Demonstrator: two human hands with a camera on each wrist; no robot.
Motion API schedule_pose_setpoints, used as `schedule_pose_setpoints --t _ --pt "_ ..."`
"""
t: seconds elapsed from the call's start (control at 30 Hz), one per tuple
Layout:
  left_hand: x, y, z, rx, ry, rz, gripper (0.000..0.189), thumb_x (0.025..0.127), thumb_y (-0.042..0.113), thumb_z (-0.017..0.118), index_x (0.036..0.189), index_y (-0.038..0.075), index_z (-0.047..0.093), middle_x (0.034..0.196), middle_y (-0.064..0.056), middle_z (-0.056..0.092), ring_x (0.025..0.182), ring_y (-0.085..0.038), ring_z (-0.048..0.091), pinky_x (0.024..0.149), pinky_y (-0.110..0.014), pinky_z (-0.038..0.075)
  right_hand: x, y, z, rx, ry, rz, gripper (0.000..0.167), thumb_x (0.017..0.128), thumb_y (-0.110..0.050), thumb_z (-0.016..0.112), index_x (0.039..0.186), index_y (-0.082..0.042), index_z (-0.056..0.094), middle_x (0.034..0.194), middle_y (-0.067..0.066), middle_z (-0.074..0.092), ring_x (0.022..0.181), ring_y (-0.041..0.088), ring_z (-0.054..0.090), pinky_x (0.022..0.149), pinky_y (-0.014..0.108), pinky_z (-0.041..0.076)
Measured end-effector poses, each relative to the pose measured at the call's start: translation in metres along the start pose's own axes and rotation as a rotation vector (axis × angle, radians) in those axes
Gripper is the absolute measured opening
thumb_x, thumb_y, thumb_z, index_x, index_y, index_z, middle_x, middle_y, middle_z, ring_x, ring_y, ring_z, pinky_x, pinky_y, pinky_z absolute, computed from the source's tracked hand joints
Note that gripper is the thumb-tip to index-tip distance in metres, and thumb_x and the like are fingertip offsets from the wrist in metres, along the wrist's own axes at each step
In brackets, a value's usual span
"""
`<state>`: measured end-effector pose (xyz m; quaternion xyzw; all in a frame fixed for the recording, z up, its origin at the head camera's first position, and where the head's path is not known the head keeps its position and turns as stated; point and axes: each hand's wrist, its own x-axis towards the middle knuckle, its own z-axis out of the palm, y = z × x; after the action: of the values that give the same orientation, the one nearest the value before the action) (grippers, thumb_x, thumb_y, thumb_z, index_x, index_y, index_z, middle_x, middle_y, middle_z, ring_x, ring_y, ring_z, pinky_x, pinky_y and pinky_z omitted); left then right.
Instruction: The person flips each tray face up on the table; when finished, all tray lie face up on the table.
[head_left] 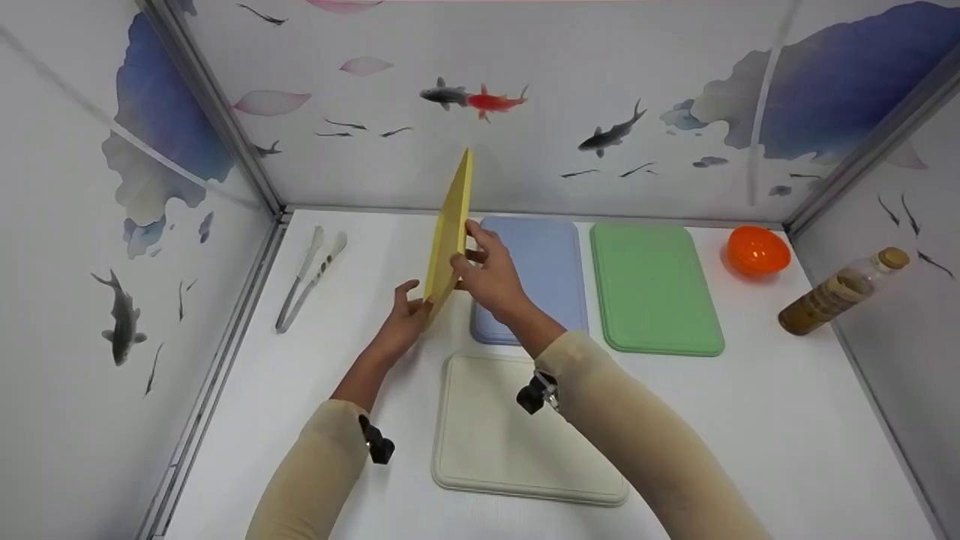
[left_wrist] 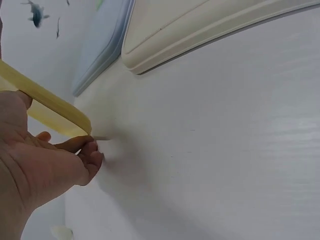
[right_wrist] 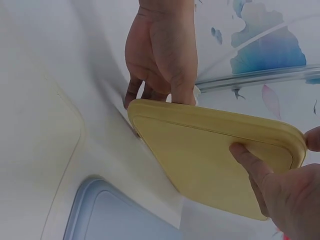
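Observation:
A yellow cutting board (head_left: 452, 225) is held up off the table, tilted nearly on edge, with a narrow side toward the head camera. My left hand (head_left: 405, 326) grips its lower near end; in the left wrist view the fingers of that hand (left_wrist: 45, 160) curl at the board's corner. Higher up, my right hand (head_left: 491, 277) pinches the board's right edge, the thumb lying on its face in the right wrist view. Below and right of it lies a blue cutting board (head_left: 544, 277), partly covered by the right hand. A cream cutting board (head_left: 517, 435) lies nearest me, partly behind the right sleeve.
A green cutting board (head_left: 656, 289) lies right of the blue one. Farther right are an orange bowl (head_left: 757, 251) and a corked bottle of brown liquid (head_left: 832, 296). Metal tongs (head_left: 304, 289) lie at the left. Printed panels (head_left: 525, 165) wall the table on three sides.

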<state>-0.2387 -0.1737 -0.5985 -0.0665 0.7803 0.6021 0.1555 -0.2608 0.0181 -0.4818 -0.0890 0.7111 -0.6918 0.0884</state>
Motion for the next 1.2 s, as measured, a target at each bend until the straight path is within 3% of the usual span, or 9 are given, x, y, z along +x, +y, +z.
schedule_pose_setpoints --t 0.2,0.4,0.57,0.73,0.83,0.93,1.07,1.2 --pt "-0.003 -0.002 -0.004 -0.042 0.084 -0.004 0.072 0.115 0.043 0.057 0.173 0.025 0.018 0.164 -0.023 0.052 0.148 -0.035 0.056 0.121 -0.055 0.045 0.000 0.003 -0.002 -0.016 0.001 -0.019 0.074 0.107 -0.009 0.060 0.175 -0.014 0.033 0.180 0.003 0.024 0.146 0.042 0.056 0.092 0.054 0.066" --pt "-0.005 -0.003 -0.011 -0.033 0.106 -0.004 0.087 0.109 0.049 0.067 0.175 0.026 0.017 0.169 -0.019 0.047 0.150 -0.036 0.055 0.122 -0.056 0.046 -0.002 0.007 -0.006 -0.030 -0.028 -0.026 0.073 0.107 -0.007 0.058 0.175 -0.017 0.034 0.179 0.002 0.027 0.143 0.042 0.059 0.092 0.054 0.066" --pt "-0.007 -0.004 -0.022 -0.041 0.133 0.040 0.099 0.102 0.053 0.076 0.176 0.024 0.016 0.173 -0.019 0.043 0.154 -0.039 0.052 0.125 -0.058 0.044 -0.002 0.011 -0.010 -0.048 -0.051 -0.040 0.073 0.107 -0.004 0.054 0.175 -0.015 0.032 0.180 0.001 0.024 0.136 0.042 0.064 0.091 0.052 0.067" --pt "-0.009 -0.004 -0.035 0.030 0.179 0.046 0.097 0.100 0.054 0.078 0.174 0.027 0.022 0.172 -0.018 0.042 0.155 -0.041 0.048 0.124 -0.059 0.044 0.000 0.017 -0.015 -0.024 -0.079 -0.035 0.074 0.106 -0.001 0.053 0.175 -0.011 0.030 0.181 0.001 0.023 0.138 0.041 0.065 0.093 0.048 0.067" --pt "-0.011 -0.006 -0.040 0.082 0.223 0.042 0.093 0.098 0.052 0.080 0.171 0.029 0.028 0.172 -0.019 0.039 0.154 -0.042 0.042 0.123 -0.062 0.042 0.000 0.020 -0.017 -0.069 -0.097 -0.044 0.076 0.104 0.001 0.054 0.175 -0.010 0.031 0.180 0.004 0.025 0.142 0.040 0.062 0.096 0.046 0.066" --pt "-0.012 -0.008 -0.044 0.132 0.266 0.059 0.089 0.097 0.049 0.081 0.169 0.027 0.034 0.171 -0.022 0.037 0.154 -0.044 0.035 0.124 -0.065 0.040 -0.001 0.024 -0.019 -0.166 -0.098 -0.069 0.080 0.100 0.001 0.061 0.174 -0.009 0.032 0.180 0.007 0.027 0.151 0.039 0.055 0.105 0.049 0.062" --pt "-0.016 -0.013 -0.047 0.187 0.312 0.073 0.086 0.096 0.045 0.084 0.166 0.023 0.038 0.171 -0.023 0.038 0.153 -0.044 0.032 0.125 -0.064 0.039 -0.005 0.033 -0.019 -0.318 -0.112 -0.076 0.093 0.095 -0.009 0.081 0.174 -0.008 0.033 0.182 0.010 0.026 0.163 0.037 0.038 0.119 0.057 0.051" --pt "-0.018 -0.015 -0.051 0.238 0.355 0.086 0.084 0.095 0.041 0.087 0.163 0.021 0.042 0.170 -0.021 0.040 0.149 -0.043 0.033 0.123 -0.063 0.040 -0.009 0.045 -0.017 -0.455 -0.149 -0.093 0.110 0.085 -0.020 0.097 0.174 -0.011 0.034 0.183 0.014 0.022 0.163 0.039 0.030 0.122 0.062 0.047"
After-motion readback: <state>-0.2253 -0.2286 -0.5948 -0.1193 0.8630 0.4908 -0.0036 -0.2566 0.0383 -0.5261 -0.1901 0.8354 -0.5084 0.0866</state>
